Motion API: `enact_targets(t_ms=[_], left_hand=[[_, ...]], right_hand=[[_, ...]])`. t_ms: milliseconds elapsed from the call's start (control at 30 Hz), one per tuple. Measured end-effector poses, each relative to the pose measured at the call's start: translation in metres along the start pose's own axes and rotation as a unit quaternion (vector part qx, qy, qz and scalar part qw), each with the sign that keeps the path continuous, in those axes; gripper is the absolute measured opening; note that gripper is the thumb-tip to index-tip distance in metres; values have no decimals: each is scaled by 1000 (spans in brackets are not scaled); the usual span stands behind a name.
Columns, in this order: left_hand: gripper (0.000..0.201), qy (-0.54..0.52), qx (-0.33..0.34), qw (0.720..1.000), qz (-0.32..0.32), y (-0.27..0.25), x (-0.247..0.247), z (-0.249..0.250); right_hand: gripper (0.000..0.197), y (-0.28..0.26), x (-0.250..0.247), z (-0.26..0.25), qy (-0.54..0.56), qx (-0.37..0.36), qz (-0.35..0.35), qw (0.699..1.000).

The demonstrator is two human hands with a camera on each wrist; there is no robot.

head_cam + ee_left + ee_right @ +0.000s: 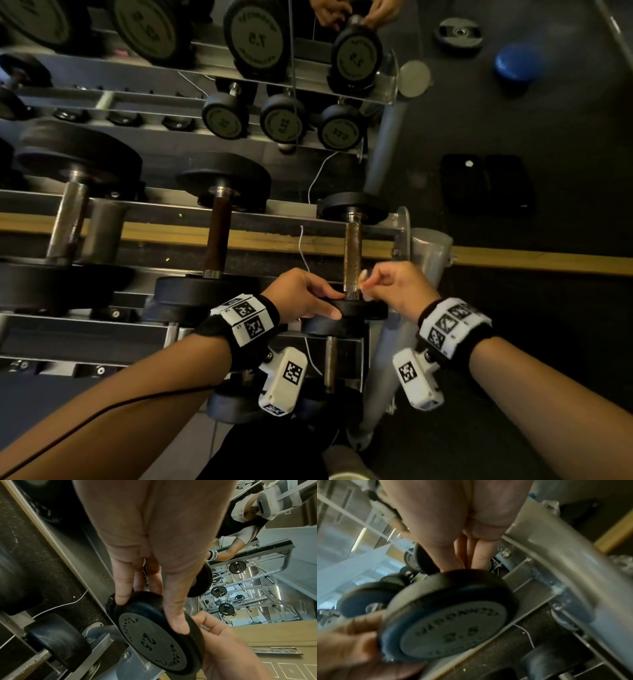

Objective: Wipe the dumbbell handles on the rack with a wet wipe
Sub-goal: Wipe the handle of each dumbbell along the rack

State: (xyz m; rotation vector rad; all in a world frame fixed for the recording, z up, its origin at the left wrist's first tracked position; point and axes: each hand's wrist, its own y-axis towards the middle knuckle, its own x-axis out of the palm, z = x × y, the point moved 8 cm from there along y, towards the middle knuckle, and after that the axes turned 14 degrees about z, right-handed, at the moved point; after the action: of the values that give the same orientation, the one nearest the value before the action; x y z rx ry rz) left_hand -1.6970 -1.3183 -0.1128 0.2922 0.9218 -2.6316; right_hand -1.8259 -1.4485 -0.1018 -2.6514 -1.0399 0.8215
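Low and right of centre on the rack (pixel 399 226), the left hand (pixel 301 296) grips the 2.5 dumbbell's (pixel 352 253) near head; the right hand (pixel 399 286) pinches a wet wipe (pixel 366 295) beside its handle (pixel 352 257).

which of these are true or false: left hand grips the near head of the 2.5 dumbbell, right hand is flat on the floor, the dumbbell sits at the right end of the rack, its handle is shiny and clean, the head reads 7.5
1. The left hand grips the near head of the 2.5 dumbbell. True.
2. The right hand lies flat on the floor. False: it is up by the handle, fingertips pinched on something pale, probably the wet wipe.
3. This dumbbell sits at the right end of the rack. True.
4. Its handle is shiny and clean. False: it looks brown and speckled.
5. The gripped head reads 7.5. False: the left wrist view shows 2.5.
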Motion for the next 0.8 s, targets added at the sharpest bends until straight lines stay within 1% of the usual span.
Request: enact_targets(t_ms=[67,100,133,167,200,233,267,300,367,400,467,500,533,567,600,667,700,733,800], left_hand=[[25,1,1,1000,3,0,0,0],[25,-1,2,1000,6,-1,0,1],[24,-3,3,1000,9,-2,0,1],[24,-5,4,1000,12,-3,0,2],[24,-7,6,1000,15,-5,-1,2],[24,-10,7,1000,19,-6,-1,2],[25,-12,9,1000,25,-7,-1,3],[25,-12,12,999,30,-8,-1,3],[26,-6,19,999,38,-10,-2,3],[26,-1,20,999,40,-10,-3,2],[31,9,15,999,43,-12,-5,1],[35,6,9,999,41,-13,-5,2],[40,-12,-1,999,40,-13,-4,3],[44,-58,-20,997,38,-14,-2,4],[44,-134,-47,989,36,-17,1,5],[30,-291,-98,951,22,-24,10,11],[23,-334,-111,936,17,-26,11,14],[19,-359,-119,925,17,-27,12,16],[17,-385,-125,914,32,-27,10,18]], right_hand=[[30,-5,2,-2,-48,-19,-36,998],[27,-3,1,-3,-66,-17,-51,996],[21,2,-3,-5,-73,-7,-47,996],[15,9,-11,-6,-67,7,-15,998],[14,17,-22,-8,-50,17,40,998],[15,23,-30,-11,-27,19,98,995],[17,24,-31,-15,-10,14,128,992],[18,22,-26,-20,-8,4,128,992],[17,14,-10,-21,-27,-11,87,996],[15,9,-7,-19,-27,-5,63,998],[14,0,-10,-18,26,25,26,999],[15,-3,-13,-17,65,43,28,997],[16,-6,-16,-17,105,65,45,991],[16,-9,-17,-16,150,92,67,982],[16,-13,-13,-17,205,124,84,967],[15,-21,2,-23,298,162,85,937],[14,-23,8,-27,312,161,81,933],[14,-25,11,-31,303,152,79,938],[14,-26,12,-36,254,129,90,954]])
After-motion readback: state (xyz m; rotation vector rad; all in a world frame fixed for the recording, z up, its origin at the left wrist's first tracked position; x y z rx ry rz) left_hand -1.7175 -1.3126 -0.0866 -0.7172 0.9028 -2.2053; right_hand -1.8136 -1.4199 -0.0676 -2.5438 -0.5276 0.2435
